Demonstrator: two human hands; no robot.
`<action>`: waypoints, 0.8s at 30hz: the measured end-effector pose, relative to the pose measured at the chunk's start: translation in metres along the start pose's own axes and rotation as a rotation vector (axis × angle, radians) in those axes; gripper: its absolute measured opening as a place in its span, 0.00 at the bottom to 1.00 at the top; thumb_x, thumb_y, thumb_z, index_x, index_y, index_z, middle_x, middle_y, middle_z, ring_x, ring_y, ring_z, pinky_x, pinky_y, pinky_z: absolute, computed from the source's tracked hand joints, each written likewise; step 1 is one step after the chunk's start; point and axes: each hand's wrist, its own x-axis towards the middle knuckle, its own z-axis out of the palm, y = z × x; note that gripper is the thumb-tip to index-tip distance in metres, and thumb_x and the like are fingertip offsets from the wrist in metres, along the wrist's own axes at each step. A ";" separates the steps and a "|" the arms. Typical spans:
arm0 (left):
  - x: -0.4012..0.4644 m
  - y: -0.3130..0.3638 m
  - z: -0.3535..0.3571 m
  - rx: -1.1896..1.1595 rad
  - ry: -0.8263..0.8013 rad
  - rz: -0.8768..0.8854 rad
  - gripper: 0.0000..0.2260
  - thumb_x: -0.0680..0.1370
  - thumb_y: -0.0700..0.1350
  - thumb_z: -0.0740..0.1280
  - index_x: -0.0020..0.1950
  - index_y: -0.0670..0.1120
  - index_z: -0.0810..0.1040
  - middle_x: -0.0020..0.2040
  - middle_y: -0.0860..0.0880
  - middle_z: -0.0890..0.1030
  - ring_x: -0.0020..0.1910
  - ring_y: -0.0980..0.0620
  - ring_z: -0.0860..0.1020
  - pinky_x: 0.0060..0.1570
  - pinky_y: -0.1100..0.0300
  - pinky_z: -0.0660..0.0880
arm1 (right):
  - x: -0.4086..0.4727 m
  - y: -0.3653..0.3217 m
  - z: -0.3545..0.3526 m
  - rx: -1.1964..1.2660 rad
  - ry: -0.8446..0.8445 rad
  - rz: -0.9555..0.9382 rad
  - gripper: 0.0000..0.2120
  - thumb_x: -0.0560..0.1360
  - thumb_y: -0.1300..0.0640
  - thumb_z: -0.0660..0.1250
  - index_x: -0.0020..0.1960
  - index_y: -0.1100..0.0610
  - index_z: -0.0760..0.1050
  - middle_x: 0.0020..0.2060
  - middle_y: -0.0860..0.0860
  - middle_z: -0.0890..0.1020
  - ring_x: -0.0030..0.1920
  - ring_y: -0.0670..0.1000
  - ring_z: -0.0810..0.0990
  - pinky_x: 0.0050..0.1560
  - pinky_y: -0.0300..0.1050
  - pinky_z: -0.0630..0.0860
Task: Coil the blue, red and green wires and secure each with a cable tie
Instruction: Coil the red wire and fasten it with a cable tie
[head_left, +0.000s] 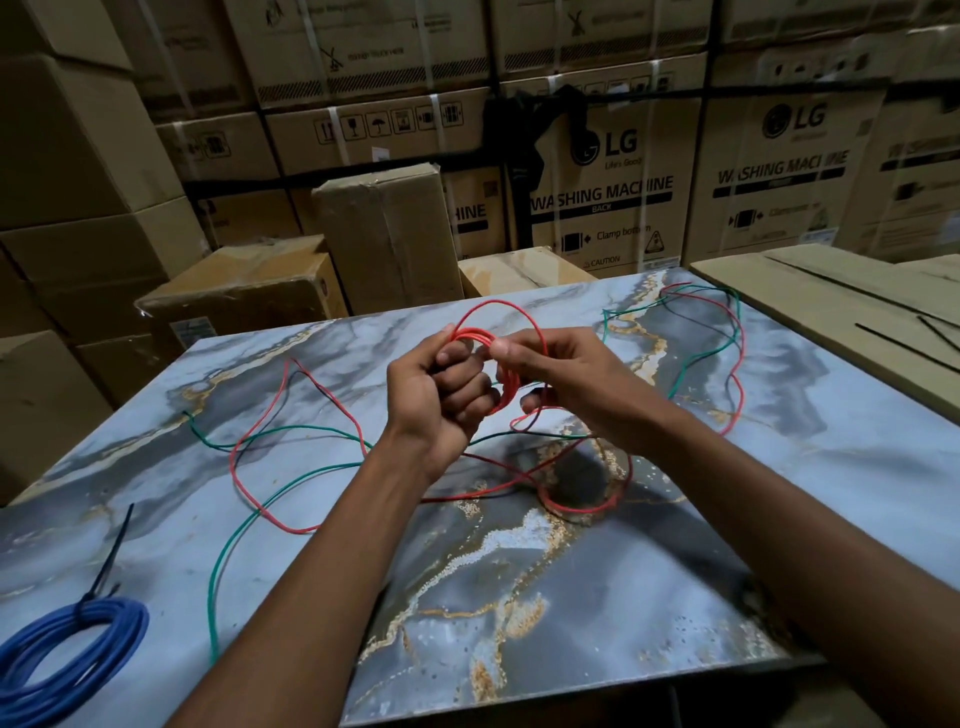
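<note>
Red is the step in hand: left hand (441, 384) is curled tight around a small bundle of red wire (511, 384) loops at frame centre, held above the table; right hand (550, 369) pinches the top of the same coil between thumb and fingertips, with a fresh loop arching above both hands. Lots of red slack remains, snaking left of centre across the table and off toward the upper right, where it's tangled with the green wire (234, 540) and a thin dark strand. My read: roughly a third through. The blue wire (72, 644) is coiled at lower left with a black cable tie (111, 556) cinched on it, tail sticking up; green is untouched, loose across the middle. The next move calls for pulling red slack in without dragging green along, since they cross several times under the forearms, so expect snags. Then a tie is needed: spare black ties (883, 335) lie on the cardboard sheet (810, 296) at upper right, well apart from the hands. The surface is a glossy marble-pattern tabletop (519, 597), blue-grey with gold veining. The room is a dim warehouse, with washing machine cartons (602, 192) stacked wall-high behind and plain boxes at left.
</note>
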 end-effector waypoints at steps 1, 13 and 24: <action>0.000 0.001 0.000 -0.016 -0.003 0.002 0.20 0.83 0.47 0.55 0.30 0.49 0.65 0.20 0.54 0.57 0.18 0.57 0.53 0.19 0.64 0.52 | 0.000 0.000 -0.004 0.022 -0.024 0.011 0.14 0.77 0.50 0.70 0.54 0.60 0.84 0.41 0.54 0.82 0.45 0.50 0.80 0.41 0.40 0.76; 0.002 -0.002 -0.002 -0.032 -0.033 -0.042 0.18 0.84 0.47 0.53 0.33 0.48 0.62 0.22 0.54 0.57 0.21 0.56 0.50 0.20 0.63 0.54 | 0.002 0.008 -0.010 0.168 0.024 0.103 0.10 0.74 0.56 0.74 0.52 0.61 0.85 0.40 0.53 0.85 0.42 0.47 0.83 0.43 0.40 0.77; 0.007 -0.008 -0.003 0.185 0.027 -0.007 0.19 0.86 0.48 0.52 0.34 0.47 0.62 0.22 0.54 0.57 0.18 0.57 0.55 0.22 0.62 0.57 | 0.003 0.031 0.015 -0.788 0.321 -0.376 0.14 0.81 0.54 0.64 0.64 0.54 0.81 0.34 0.56 0.83 0.33 0.56 0.80 0.37 0.55 0.78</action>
